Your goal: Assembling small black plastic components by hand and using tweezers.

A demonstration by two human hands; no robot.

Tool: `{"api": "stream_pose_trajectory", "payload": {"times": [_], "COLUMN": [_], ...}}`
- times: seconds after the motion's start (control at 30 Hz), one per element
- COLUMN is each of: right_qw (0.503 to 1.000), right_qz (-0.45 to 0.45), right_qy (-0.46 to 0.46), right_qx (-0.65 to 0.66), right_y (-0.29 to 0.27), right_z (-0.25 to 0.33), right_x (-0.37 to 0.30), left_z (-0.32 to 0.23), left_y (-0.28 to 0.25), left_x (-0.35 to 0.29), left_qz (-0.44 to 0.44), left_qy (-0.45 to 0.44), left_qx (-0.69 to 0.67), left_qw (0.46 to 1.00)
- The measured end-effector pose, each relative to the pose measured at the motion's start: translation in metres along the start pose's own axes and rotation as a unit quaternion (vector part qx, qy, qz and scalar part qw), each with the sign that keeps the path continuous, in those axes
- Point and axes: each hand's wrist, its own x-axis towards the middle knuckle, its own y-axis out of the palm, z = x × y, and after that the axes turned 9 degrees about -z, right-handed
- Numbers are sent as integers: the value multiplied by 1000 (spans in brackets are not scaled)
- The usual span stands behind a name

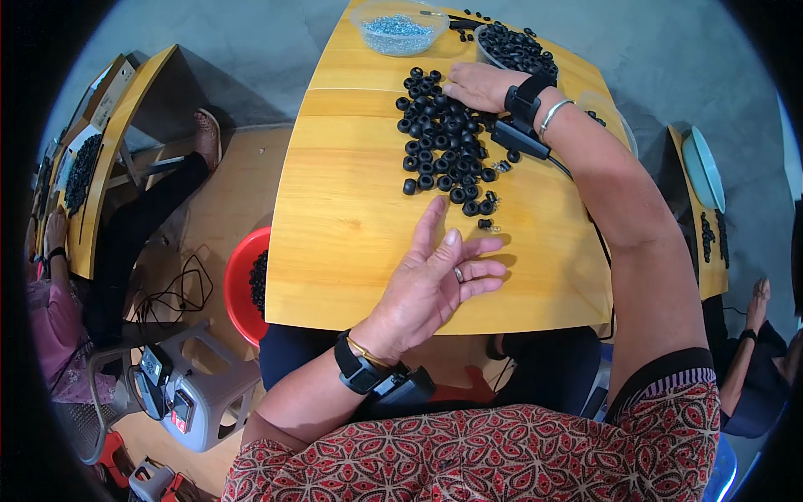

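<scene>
A loose pile of round black beads with holes (435,138) lies on the yellow wooden table (335,209). My right hand (481,86) reaches across the pile's far end, palm down, its fingers stretched over the beads; part of them is hidden beneath the hand. Close to the near end of the pile is my left hand (431,280), palm turned sideways, fingers spread and nothing in them. Just beyond its fingertips lies a small black piece with a clear bit (485,224). A few similar small clear bits (502,166) are scattered along the pile's right side.
At the table's far edge stand a clear bowl of pale blue beads (397,33) and a tub of black beads (519,52). A red basin (242,289) holding black pieces sits low on the left. People work at tables on both sides; a grey stool (205,385) stands at left.
</scene>
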Motion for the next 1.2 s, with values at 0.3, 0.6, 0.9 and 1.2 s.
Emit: {"api": "stream_pose_trajectory", "payload": {"times": [0.3,0.6,0.9,1.2], "right_qw": [946,972,972,988], "right_qz": [6,-108,-164,-113], "right_qy": [197,38,61,60], "right_qx": [258,204,159,81], "right_y": [-33,-8,-6,3], "right_z": [-22,14,-11,-5], "right_x": [-60,-108,-83,-59], "left_z": [1,-1,-1,-1], "left_y": [0,2,3,2], "left_x": [1,-1,1,-1], "left_qz": [0,-15,-14,-17], "left_qy": [1,19,14,8], "left_qx": [12,33,23,26], "left_qw": [1000,999,1000,999]}}
